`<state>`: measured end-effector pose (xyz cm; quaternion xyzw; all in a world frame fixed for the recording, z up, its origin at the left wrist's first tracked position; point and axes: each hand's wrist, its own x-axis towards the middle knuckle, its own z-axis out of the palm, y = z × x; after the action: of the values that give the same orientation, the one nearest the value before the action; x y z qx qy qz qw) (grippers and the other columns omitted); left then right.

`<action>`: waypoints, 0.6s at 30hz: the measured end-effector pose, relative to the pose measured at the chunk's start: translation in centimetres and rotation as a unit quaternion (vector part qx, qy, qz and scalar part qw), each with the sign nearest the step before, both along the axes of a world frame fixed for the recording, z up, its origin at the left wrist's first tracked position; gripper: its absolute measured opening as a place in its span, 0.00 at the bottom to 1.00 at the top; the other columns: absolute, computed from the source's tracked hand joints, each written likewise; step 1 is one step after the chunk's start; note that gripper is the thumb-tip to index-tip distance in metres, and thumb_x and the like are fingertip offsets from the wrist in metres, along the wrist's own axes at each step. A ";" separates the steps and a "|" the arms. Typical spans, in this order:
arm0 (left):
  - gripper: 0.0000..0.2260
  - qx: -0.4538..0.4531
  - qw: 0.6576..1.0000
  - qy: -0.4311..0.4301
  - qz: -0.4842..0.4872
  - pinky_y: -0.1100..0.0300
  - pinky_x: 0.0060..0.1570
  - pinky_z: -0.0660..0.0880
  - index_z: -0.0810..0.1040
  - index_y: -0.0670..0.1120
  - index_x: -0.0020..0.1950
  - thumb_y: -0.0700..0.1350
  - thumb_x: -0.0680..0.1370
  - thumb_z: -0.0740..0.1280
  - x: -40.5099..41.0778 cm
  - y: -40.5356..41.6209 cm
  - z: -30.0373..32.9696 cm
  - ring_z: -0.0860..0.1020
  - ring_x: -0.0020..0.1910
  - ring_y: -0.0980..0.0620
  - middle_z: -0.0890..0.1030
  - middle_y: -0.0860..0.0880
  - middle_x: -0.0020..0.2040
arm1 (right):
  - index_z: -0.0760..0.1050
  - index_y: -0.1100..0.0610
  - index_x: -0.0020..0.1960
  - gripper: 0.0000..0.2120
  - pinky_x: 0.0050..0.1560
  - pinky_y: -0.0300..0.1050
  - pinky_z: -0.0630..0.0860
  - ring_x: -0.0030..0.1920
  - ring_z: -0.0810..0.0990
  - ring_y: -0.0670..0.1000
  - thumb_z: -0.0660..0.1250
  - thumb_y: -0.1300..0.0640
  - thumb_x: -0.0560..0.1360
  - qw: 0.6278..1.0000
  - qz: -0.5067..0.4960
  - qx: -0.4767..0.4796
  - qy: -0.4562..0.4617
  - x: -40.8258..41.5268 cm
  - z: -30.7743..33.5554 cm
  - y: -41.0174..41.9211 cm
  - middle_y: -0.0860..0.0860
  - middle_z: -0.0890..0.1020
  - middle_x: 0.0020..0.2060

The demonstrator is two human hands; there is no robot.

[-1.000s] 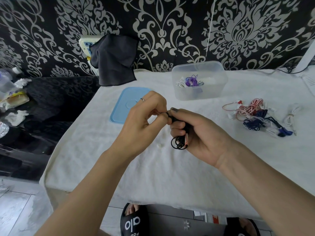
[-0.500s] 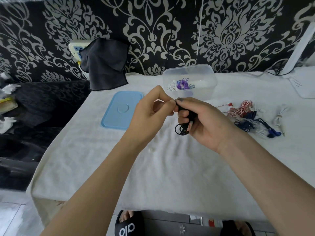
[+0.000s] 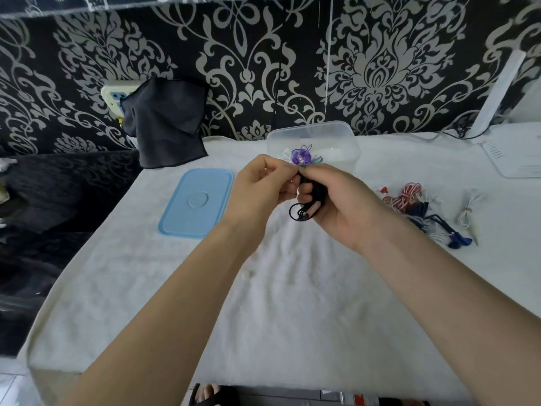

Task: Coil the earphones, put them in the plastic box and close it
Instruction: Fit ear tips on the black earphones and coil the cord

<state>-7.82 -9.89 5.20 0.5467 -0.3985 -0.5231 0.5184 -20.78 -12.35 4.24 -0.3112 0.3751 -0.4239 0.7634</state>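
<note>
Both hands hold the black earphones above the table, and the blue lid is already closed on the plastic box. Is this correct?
Not quite. The head view shows the lid lying flat on the table, left of the open box. Both hands, left and right, do hold the black earphones.

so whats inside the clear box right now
Coiled purple earphones and something white beside them lie in the box. The hands cover its near wall, so the rest is hidden.

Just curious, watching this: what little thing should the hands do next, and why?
Probably finish tucking the cord end, since the right hand grips the black earphones as a bundle while the left hand pinches its top; the open plastic box waits behind.
</note>
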 end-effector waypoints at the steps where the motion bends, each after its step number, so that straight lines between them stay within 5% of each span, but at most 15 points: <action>1: 0.06 -0.001 1.000 -0.030 -0.002 0.54 0.49 0.82 0.76 0.42 0.43 0.36 0.80 0.68 0.1 -0.9 0.1 0.80 0.40 0.47 0.79 0.43 0.38 | 0.75 0.58 0.41 0.10 0.25 0.34 0.64 0.26 0.70 0.43 0.63 0.62 0.80 1.000 0.010 0.002 0.018 0.0 0.3 -0.8 0.51 0.73 0.33; 6: 0.06 -0.020 0.989 -0.143 -0.038 0.57 0.46 0.83 0.77 0.43 0.46 0.37 0.83 0.64 0.3 -6.9 1.7 0.80 0.33 0.54 0.82 0.46 0.38 | 0.73 0.60 0.45 0.06 0.25 0.32 0.64 0.28 0.70 0.43 0.61 0.65 0.81 0.994 0.026 -0.006 0.104 -0.7 3.1 -6.5 0.52 0.74 0.33; 14: 0.10 0.057 0.939 -0.325 -0.094 0.58 0.52 0.83 0.80 0.40 0.59 0.40 0.85 0.61 0.4 -12.8 1.6 0.83 0.47 0.49 0.85 0.41 0.52 | 0.73 0.61 0.48 0.01 0.32 0.42 0.74 0.31 0.76 0.51 0.65 0.66 0.78 0.915 0.012 -0.077 0.396 -0.9 1.8 -13.6 0.57 0.77 0.37; 18: 0.10 0.059 0.919 -0.378 -0.091 0.49 0.56 0.82 0.80 0.47 0.49 0.42 0.84 0.60 0.3 -13.1 0.2 0.85 0.50 0.44 0.85 0.41 0.52 | 0.73 0.61 0.52 0.04 0.42 0.49 0.81 0.38 0.82 0.57 0.64 0.61 0.78 0.889 0.023 -0.096 0.447 0.3 0.4 -14.5 0.58 0.79 0.39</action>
<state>-7.53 -22.98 5.43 0.6948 -0.5814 -0.3444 0.2462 -20.49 -26.84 4.61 -0.5483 0.6270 -0.2556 0.4908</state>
